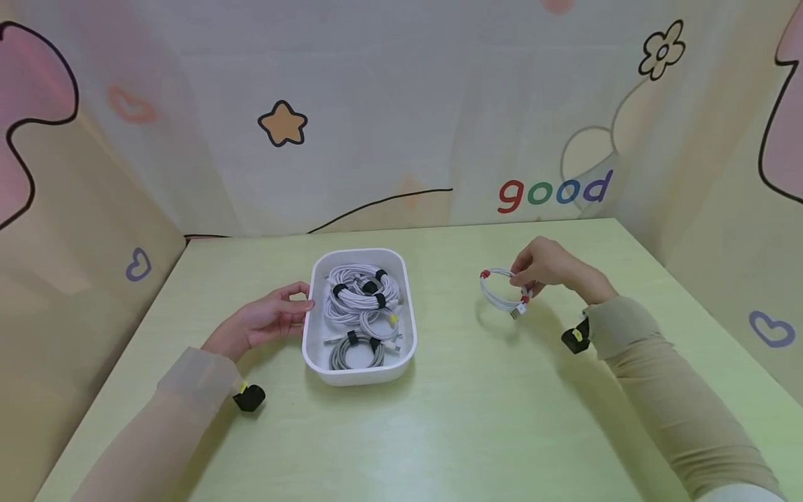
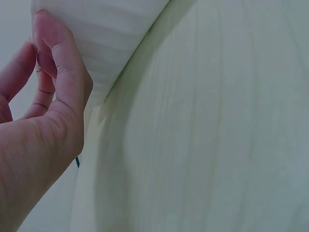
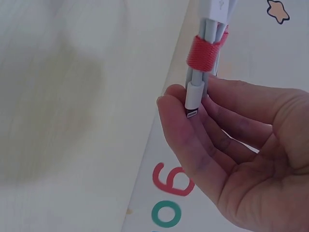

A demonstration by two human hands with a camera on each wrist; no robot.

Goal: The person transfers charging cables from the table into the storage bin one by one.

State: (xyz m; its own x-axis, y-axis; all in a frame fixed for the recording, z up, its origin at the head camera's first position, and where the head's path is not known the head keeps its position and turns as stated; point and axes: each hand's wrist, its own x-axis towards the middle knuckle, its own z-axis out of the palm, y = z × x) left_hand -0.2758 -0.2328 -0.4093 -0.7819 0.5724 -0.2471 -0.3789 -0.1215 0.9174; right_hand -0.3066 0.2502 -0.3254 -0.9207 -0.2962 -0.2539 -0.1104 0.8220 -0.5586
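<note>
A coiled white USB charging cable (image 1: pixel 500 304) hangs in the air on the right, bound with red straps. My right hand (image 1: pixel 544 263) pinches one side of the coil between thumb and fingers. The right wrist view shows its small connector (image 3: pixel 193 99) by the fingers and a red strap (image 3: pixel 203 53) above. Over on the left stands a white plastic bin (image 1: pixel 360 377). My left hand (image 1: pixel 274 318) holds its left rim, thumb at the edge; some fingers are hidden behind the wall. White cables (image 1: pixel 351 310) with black straps and a grey coiled cable (image 1: pixel 339 354) lie inside.
Bin and hands are over a pale green table (image 1: pixel 452 432). A printed backdrop (image 1: pixel 389 125) rises behind the table's far edge, with side panels left and right. Each wrist carries a small black camera, such as the left one (image 1: pixel 249 398).
</note>
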